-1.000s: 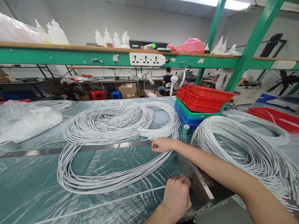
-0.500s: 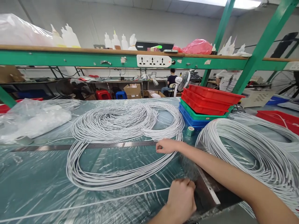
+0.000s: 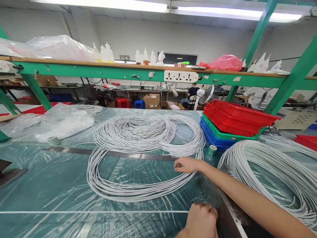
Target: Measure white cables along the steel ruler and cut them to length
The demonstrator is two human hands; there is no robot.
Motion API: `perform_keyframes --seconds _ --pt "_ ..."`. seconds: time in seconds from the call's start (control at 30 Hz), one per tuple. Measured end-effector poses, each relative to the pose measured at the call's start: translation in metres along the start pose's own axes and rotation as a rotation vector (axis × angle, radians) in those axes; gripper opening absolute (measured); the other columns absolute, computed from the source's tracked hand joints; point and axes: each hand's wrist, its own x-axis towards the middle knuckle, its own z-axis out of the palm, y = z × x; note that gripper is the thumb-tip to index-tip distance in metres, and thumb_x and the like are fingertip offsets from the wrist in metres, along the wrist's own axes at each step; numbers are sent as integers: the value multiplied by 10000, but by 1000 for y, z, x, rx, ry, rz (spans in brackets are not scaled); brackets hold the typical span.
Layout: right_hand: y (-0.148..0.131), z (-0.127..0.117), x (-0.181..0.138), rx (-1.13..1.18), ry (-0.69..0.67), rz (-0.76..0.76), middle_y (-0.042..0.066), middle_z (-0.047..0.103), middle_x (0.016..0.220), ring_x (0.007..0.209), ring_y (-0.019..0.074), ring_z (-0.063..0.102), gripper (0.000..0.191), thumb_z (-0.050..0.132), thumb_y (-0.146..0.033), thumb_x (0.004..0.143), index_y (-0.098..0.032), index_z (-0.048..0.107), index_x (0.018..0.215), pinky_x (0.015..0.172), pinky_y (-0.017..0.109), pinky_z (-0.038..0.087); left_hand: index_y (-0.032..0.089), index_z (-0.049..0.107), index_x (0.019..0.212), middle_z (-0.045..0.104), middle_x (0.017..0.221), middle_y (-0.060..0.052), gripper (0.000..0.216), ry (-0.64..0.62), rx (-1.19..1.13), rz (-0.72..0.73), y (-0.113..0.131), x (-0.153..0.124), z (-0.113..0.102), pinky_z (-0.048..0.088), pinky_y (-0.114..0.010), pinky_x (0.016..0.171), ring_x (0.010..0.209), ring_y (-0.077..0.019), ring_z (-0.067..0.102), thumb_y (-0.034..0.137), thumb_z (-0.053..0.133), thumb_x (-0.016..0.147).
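Note:
My left hand (image 3: pixel 201 219), near the front of the table, is closed in a fist around a white cable (image 3: pixel 119 212). That cable runs straight from it to the left edge of the view. Farther forward, my right hand (image 3: pixel 187 164) has its fingers curled together over the right side of a loose coil of white cables (image 3: pixel 131 195). Whatever its fingers hold is hidden. The right end of a long steel ruler (image 3: pixel 146 156) lies close to those fingers. Behind the ruler rests a larger heap of coiled white cables (image 3: pixel 133 132).
A dark metal plate (image 3: pixel 223 201) stands right of my left hand, below my right forearm. To the right are another thick cable coil (image 3: pixel 237 158), a green tape roll (image 3: pixel 212 150) and stacked red trays (image 3: pixel 237 115). A plastic bag (image 3: pixel 66 122) lies at the left; a power strip (image 3: pixel 182 76) hangs ahead.
The camera view has turned up and to the left. The cable from my left hand, slanted before, now runs nearly level across the view. Both hands keep their closed shape.

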Motion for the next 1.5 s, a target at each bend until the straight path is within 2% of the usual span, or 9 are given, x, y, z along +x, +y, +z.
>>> perform_keyframes --seconds 0.33,0.47,0.83,0.97,1.17,1.5 --pt "-3 -1 -2 -29 -35 -18 49 725 1053 887 206 656 271 581 -345 897 -191 714 1076 700 266 428 166 570 809 649 826 -41 87 21 37 -13 7 -8 -12 385 -300 522 703 -205 641 232 581 753" --pt "-6 -1 -2 -61 -35 -21 55 727 1043 886 208 659 273 582 -340 895 -187 720 1074 694 264 426 163 576 817 651 824 -37 74 39 63 -21 7 -9 -17 418 -300 549 703 -199 640 231 548 809" --pt "-19 -9 -10 -153 -59 -20 63 724 1053 882 199 649 294 581 -301 899 -166 722 1118 669 254 399 176 553 781 648 803 -26 90 61 42 -66 10 -10 -21 371 -294 542 701 -189 632 210 515 855" --pt "-18 -11 -10 -129 -88 -33 73 719 1072 852 183 642 309 565 -319 914 -155 718 1127 636 247 393 181 555 782 638 800 -22 111 23 38 -74 8 -10 -22 345 -294 522 674 -184 612 219 500 870" --pt "-11 -10 -7 -123 -85 -21 68 720 1067 847 181 633 324 577 -333 916 -152 710 1150 625 254 374 183 583 840 647 837 -28 119 36 31 -128 5 -9 -26 421 -299 602 736 -197 633 191 473 887" --pt "-9 -9 -4 -138 -88 -32 62 727 1034 845 175 634 319 576 -319 911 -148 712 1144 639 249 374 178 570 835 645 850 -29 114 3 38 -20 4 -5 -33 461 -295 642 768 -195 636 182 471 892"
